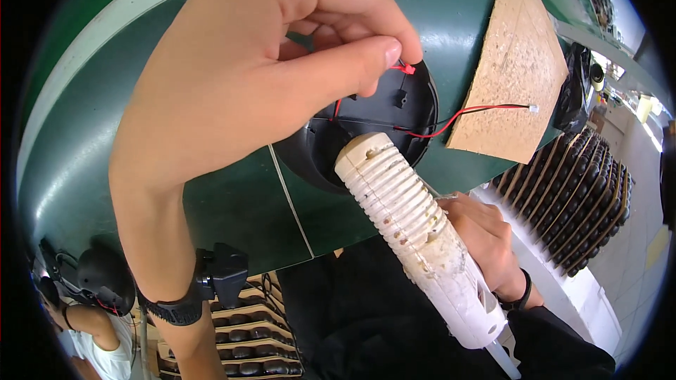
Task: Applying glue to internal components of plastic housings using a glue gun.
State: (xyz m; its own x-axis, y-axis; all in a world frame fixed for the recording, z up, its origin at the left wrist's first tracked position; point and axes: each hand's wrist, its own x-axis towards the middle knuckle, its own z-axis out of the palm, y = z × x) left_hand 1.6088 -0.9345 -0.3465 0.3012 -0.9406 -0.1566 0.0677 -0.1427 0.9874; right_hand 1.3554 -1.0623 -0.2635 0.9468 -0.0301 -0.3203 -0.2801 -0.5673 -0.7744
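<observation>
A green bench (211,211) with white stripes fills the view; trays (584,197) of dark parts stand at 3 o'clock, a cardboard sheet (517,63) at 1. The left hand (246,77) pinches a red wire (403,67) over the black round shell (394,105) at centre. The right hand (486,239) is wrapped around a white glue gun (415,232), nozzle at the shell.

No labels, signs or screens seen. Only packaging: stacked cardboard trays (588,190) of dark rounded parts, right of the desk (232,204), and more tan trays (246,341) of the same below its near edge.
</observation>
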